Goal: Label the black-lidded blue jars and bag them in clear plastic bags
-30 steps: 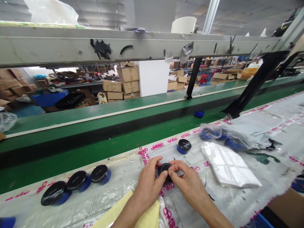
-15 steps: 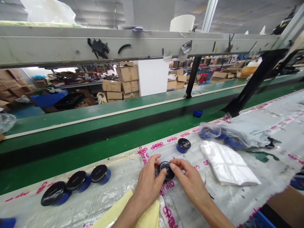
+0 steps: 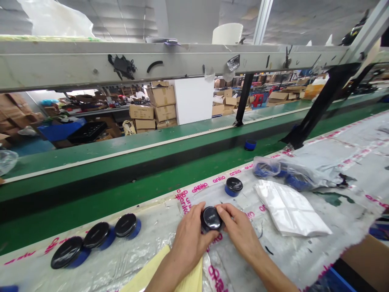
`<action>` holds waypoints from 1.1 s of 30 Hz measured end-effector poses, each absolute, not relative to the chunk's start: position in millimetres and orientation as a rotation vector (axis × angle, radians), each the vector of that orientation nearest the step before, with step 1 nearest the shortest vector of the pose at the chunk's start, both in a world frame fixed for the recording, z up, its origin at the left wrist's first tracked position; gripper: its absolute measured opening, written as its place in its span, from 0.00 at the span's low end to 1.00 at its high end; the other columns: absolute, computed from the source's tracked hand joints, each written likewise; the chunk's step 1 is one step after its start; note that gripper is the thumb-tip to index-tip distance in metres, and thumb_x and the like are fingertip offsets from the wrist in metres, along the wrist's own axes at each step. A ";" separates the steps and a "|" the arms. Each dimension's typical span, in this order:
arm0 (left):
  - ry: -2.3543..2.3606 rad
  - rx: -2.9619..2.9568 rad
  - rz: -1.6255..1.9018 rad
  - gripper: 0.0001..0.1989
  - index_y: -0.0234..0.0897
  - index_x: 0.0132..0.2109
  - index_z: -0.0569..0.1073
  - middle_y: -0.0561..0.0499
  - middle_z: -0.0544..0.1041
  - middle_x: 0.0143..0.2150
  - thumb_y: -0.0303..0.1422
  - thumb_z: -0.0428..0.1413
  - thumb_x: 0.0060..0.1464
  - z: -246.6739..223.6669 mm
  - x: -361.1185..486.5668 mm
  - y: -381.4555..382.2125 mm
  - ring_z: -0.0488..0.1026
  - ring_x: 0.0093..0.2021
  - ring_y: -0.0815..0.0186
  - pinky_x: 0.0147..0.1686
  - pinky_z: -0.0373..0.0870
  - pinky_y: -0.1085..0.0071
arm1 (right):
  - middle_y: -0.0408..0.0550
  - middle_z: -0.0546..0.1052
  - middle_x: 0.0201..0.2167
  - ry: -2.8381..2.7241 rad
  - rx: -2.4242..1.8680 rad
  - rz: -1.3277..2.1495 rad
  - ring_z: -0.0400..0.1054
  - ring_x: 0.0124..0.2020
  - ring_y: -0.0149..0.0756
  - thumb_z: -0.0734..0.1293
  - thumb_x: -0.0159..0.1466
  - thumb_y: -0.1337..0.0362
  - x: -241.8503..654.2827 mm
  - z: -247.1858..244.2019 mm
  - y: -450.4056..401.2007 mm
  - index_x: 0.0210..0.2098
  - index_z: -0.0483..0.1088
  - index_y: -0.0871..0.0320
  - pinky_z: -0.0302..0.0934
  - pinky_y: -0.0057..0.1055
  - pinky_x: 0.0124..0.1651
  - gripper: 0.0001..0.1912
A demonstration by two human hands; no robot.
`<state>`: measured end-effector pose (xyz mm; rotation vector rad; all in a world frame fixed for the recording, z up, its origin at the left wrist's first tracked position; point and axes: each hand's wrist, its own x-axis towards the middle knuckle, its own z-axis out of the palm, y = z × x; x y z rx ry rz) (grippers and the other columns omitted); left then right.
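Between my two hands is a round container with a glossy black top (image 3: 212, 217), low over the plastic-covered table. My left hand (image 3: 192, 233) curls round its left side, with the thumb along the near edge. At its right rim, the fingers of my right hand (image 3: 236, 223) are closed on it. Just beyond stands another round container (image 3: 234, 186), black on top and blue below. Three like it, among them one round container (image 3: 128, 225), sit in a row at the left. Yellow paper (image 3: 190, 275) lies under my left forearm.
A white plastic bag stack (image 3: 293, 209) lies to the right, near bagged blue containers (image 3: 298, 180). Behind the table runs a green conveyor belt (image 3: 158, 178) carrying a blue round piece (image 3: 250, 144). Black posts (image 3: 322, 105) and a grey beam (image 3: 182, 61) cross above.
My left thumb has slid from the container's top down to its near edge. Both hands stay around the container; the view has shifted slightly.
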<state>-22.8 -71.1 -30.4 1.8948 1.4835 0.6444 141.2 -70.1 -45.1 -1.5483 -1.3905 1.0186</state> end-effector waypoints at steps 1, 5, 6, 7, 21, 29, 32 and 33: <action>1.493 1.890 0.643 0.38 0.36 0.65 0.62 0.41 0.72 0.62 0.30 0.65 0.49 -31.7 -22.7 -70.4 0.68 0.61 0.52 0.61 0.63 0.56 | 0.47 0.81 0.38 -1.384 -1.556 1.024 0.74 0.39 0.44 0.60 0.66 0.48 140.6 -45.7 -70.0 0.38 0.74 0.54 0.64 0.37 0.42 0.19; 1.488 1.891 0.652 0.38 0.38 0.66 0.61 0.42 0.73 0.61 0.31 0.65 0.51 -34.5 -24.1 -69.7 0.69 0.61 0.52 0.59 0.64 0.55 | 0.46 0.80 0.34 -1.409 -1.627 0.928 0.73 0.36 0.43 0.66 0.63 0.50 136.7 -46.8 -67.3 0.39 0.73 0.54 0.63 0.37 0.42 0.15; 1.485 1.895 0.655 0.37 0.38 0.66 0.61 0.43 0.73 0.61 0.31 0.65 0.51 -34.4 -24.5 -69.8 0.69 0.61 0.52 0.59 0.64 0.55 | 0.46 0.80 0.33 -1.415 -1.631 0.914 0.73 0.35 0.43 0.65 0.63 0.51 136.4 -46.3 -65.9 0.38 0.72 0.54 0.63 0.37 0.41 0.14; 1.483 1.898 0.655 0.37 0.38 0.66 0.60 0.43 0.73 0.61 0.32 0.65 0.52 -34.0 -24.9 -69.7 0.69 0.60 0.52 0.59 0.64 0.55 | 0.46 0.80 0.32 -1.419 -1.626 0.914 0.73 0.35 0.43 0.63 0.64 0.51 136.8 -45.7 -64.6 0.36 0.72 0.54 0.63 0.37 0.41 0.14; 1.229 1.882 0.707 0.46 0.43 0.69 0.55 0.45 0.70 0.65 0.21 0.58 0.44 -47.6 -40.6 -60.3 0.68 0.63 0.57 0.64 0.62 0.57 | 0.53 0.72 0.59 -1.818 -1.352 0.658 0.64 0.61 0.47 0.69 0.57 0.67 150.3 -54.3 -81.0 0.59 0.66 0.55 0.59 0.47 0.64 0.30; 1.320 1.854 0.690 0.43 0.41 0.70 0.55 0.41 0.72 0.62 0.24 0.57 0.47 -53.8 -42.3 -56.5 0.71 0.59 0.54 0.62 0.64 0.51 | 0.54 0.74 0.55 -1.635 -1.553 0.469 0.69 0.55 0.49 0.69 0.60 0.62 180.5 -60.7 -63.3 0.58 0.65 0.55 0.67 0.49 0.55 0.26; 1.340 1.883 0.694 0.41 0.42 0.69 0.57 0.43 0.72 0.62 0.25 0.57 0.47 -58.1 -43.4 -54.7 0.71 0.60 0.54 0.62 0.65 0.51 | 0.54 0.70 0.61 -1.597 -1.535 0.451 0.67 0.59 0.50 0.69 0.61 0.58 188.6 -61.1 -68.3 0.58 0.65 0.53 0.67 0.48 0.55 0.26; 1.341 1.898 0.701 0.40 0.43 0.69 0.58 0.43 0.73 0.62 0.26 0.56 0.48 -59.2 -44.2 -54.8 0.71 0.60 0.54 0.62 0.65 0.51 | 0.53 0.70 0.60 -1.569 -1.541 0.441 0.67 0.59 0.49 0.68 0.63 0.55 192.2 -58.5 -70.7 0.57 0.65 0.53 0.67 0.47 0.55 0.24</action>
